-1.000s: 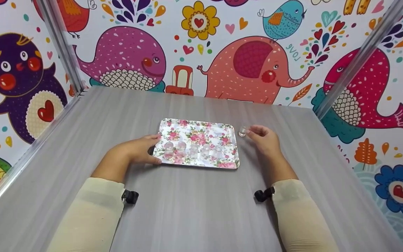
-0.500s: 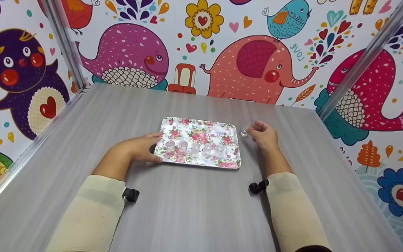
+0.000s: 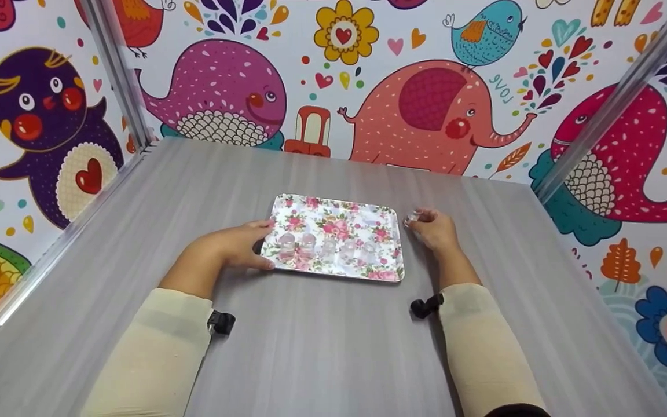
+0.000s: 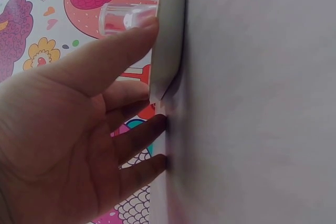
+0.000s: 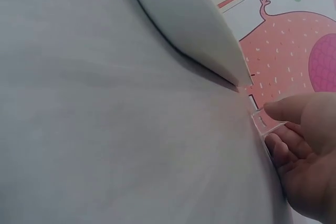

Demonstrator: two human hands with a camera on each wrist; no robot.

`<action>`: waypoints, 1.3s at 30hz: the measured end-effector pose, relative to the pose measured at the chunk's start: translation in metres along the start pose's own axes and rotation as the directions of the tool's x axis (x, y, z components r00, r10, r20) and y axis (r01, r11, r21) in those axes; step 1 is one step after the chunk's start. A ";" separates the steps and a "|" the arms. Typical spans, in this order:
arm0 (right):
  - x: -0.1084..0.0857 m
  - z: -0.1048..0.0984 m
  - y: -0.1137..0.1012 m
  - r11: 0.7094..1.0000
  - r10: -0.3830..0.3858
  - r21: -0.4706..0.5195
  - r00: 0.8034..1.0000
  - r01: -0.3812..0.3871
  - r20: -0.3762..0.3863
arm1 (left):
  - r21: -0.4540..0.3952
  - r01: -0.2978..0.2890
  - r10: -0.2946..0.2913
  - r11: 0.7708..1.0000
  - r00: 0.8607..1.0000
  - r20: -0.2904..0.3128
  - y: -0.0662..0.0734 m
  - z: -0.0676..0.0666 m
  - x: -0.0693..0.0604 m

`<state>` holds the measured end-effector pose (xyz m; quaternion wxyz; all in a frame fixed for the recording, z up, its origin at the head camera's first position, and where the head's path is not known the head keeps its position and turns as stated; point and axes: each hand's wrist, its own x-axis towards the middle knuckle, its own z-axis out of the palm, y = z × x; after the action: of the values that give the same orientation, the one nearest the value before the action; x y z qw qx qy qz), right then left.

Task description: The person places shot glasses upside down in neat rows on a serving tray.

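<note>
A flower-printed tray lies on the table, with a row of several small clear glasses along its near side. My left hand holds its left end; in the left wrist view the thumb and forefinger meet the rim while other fingertips touch the table. Just past the tray's right edge, my right hand pinches another small clear glass. The right wrist view shows this glass between thumb and fingers, low by the tabletop. Whether it touches the table, I cannot tell.
The grey table is bordered by walls covered in cartoon animals. Metal posts stand at its far corners. A small black device sits at each wrist.
The right hand has come in closer round the small glass, and its fingers now cover more of it. The glass looks more tilted than before. Tray and left hand stay put.
</note>
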<state>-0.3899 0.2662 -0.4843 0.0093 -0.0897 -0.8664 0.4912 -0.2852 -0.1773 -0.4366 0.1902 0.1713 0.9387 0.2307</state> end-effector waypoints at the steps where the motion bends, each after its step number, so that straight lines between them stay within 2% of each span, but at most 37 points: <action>1: 0.000 0.000 0.001 1.000 -0.011 -0.007 1.000 0.011 -0.001 | 0.000 -0.001 0.001 1.000 1.000 -0.001 -0.001 0.000 0.000; 4: -0.001 0.000 0.003 0.998 -0.066 -0.011 0.998 0.066 -0.015 | 0.005 -0.001 0.001 1.000 1.000 0.006 -0.001 0.000 0.001; 8: -0.005 0.000 0.001 0.995 -0.099 0.027 0.995 0.100 -0.017 | 0.012 0.011 -0.011 1.000 1.000 0.015 -0.002 -0.001 0.001; 19: -0.028 -0.005 -0.019 0.993 -0.048 0.107 0.997 0.042 0.052 | 0.008 0.004 -0.004 1.000 1.000 0.005 -0.001 -0.003 0.000; 25: -0.048 -0.011 -0.033 0.996 -0.066 0.062 0.993 0.060 0.098 | 0.002 0.002 -0.002 1.000 1.000 0.004 -0.002 -0.001 0.000; 33: -0.073 -0.024 -0.042 0.986 -0.169 0.027 0.969 0.167 0.179 | 0.003 0.008 -0.008 1.000 1.000 0.001 -0.002 0.000 0.001; 39: -0.078 -0.024 -0.041 0.976 -0.216 0.061 0.953 0.208 0.214 | 0.009 0.016 -0.016 1.000 1.000 0.002 -0.004 0.001 0.001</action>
<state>-0.3168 0.2529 -0.4310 -0.0320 0.0587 -0.8573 0.5104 -0.2868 -0.1800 -0.4397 0.1924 0.1647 0.9410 0.2246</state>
